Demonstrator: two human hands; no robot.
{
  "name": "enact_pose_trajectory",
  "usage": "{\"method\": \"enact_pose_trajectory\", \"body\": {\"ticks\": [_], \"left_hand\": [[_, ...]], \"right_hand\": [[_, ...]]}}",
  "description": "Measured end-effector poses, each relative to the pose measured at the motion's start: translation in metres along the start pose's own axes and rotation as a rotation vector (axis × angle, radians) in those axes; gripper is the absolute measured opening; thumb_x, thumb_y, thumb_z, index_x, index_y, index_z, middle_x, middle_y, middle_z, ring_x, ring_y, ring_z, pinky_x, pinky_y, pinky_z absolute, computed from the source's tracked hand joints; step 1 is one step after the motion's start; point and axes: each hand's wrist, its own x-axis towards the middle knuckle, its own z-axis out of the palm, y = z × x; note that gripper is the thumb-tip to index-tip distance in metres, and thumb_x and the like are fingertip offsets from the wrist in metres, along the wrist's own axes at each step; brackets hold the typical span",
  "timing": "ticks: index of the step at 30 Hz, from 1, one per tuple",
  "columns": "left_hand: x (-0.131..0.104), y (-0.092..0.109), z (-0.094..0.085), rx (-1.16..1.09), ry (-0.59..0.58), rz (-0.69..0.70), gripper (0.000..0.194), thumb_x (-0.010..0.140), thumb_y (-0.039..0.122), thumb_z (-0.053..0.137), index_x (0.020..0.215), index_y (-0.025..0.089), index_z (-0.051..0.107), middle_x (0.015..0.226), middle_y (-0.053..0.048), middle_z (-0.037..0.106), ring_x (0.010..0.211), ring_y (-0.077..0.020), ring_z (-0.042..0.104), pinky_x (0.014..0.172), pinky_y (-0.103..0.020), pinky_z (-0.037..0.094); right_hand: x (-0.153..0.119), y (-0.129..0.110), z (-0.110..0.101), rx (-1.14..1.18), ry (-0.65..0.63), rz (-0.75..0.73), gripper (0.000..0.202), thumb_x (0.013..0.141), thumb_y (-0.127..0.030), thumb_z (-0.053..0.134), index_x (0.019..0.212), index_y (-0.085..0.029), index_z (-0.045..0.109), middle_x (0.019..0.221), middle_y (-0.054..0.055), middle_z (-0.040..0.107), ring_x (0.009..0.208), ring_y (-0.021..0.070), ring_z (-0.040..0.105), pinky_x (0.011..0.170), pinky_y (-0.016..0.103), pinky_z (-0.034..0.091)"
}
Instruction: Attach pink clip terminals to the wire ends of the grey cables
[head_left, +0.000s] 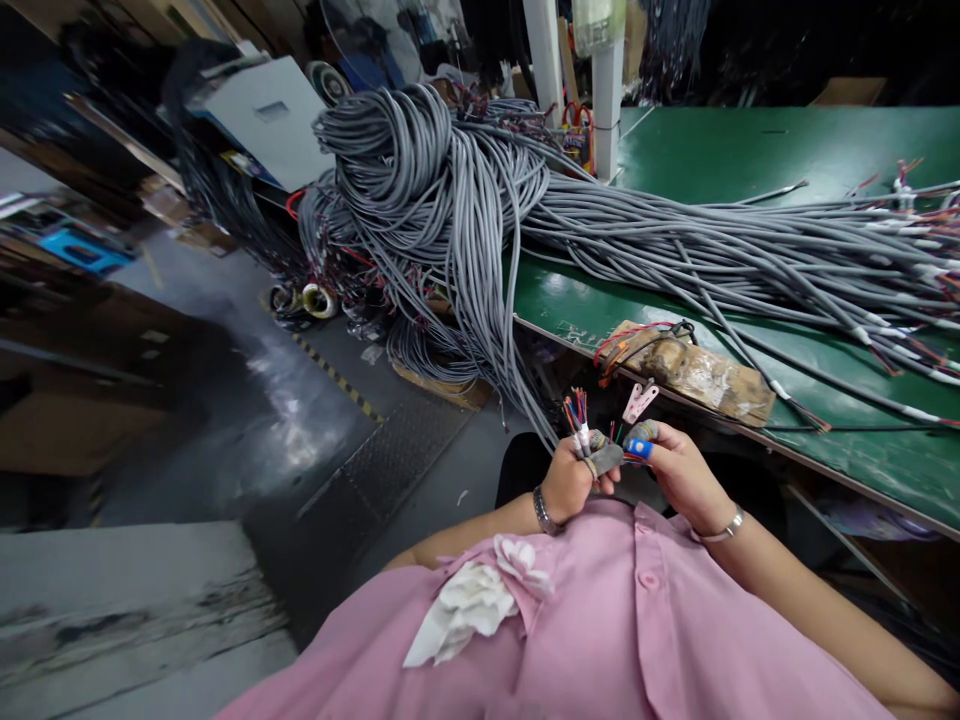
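Note:
My left hand is closed around a cable end close to my body; its coloured wires fan upward past a white band. Grey covers wrap some of its fingers. Right beside it, my right hand pinches thin coloured wires between thumb and fingers, with blue tape on one finger and a grey cover on another. The wire tips between the hands are partly hidden. Just above the right hand, a pink clip sticks out near the bench edge.
A thick bundle of grey cables lies along the green bench, with coils heaped at its left end. On the bench's front edge rests a worn wooden block. A grey-white box stands further left.

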Motion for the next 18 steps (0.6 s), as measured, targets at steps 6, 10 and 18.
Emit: {"method": "enact_pose_trajectory", "body": {"ticks": [6,10,18], "left_hand": [[0.002,0.003,0.001,-0.099,0.057,0.021,0.035,0.074,0.045,0.07,0.064,0.015,0.056,0.055,0.0,0.06,0.039,-0.0081,0.051,0.039,-0.02,0.032],[0.003,0.011,0.005,-0.129,0.036,-0.007,0.037,0.071,0.047,0.071,0.063,0.015,0.053,0.053,0.0,0.059,0.038,-0.0078,0.05,0.039,-0.02,0.032],[0.008,0.009,0.009,-0.11,0.023,-0.02,0.036,0.073,0.047,0.069,0.064,0.015,0.055,0.053,0.0,0.059,0.038,-0.0072,0.05,0.039,-0.02,0.03]], "right_hand": [[0.015,-0.001,-0.007,0.197,0.098,0.018,0.031,0.084,-0.05,0.061,0.076,-0.02,0.064,0.069,0.001,0.058,0.058,0.012,0.047,0.059,0.027,0.043],[0.029,-0.011,-0.008,0.226,0.045,0.099,0.047,0.082,-0.065,0.054,0.082,-0.02,0.066,0.075,0.003,0.061,0.06,0.0128,0.05,0.06,0.028,0.045],[0.032,-0.022,0.008,0.264,0.081,0.075,0.042,0.072,-0.061,0.069,0.07,-0.019,0.063,0.064,0.0,0.057,0.056,0.0136,0.05,0.054,0.029,0.044]]}}
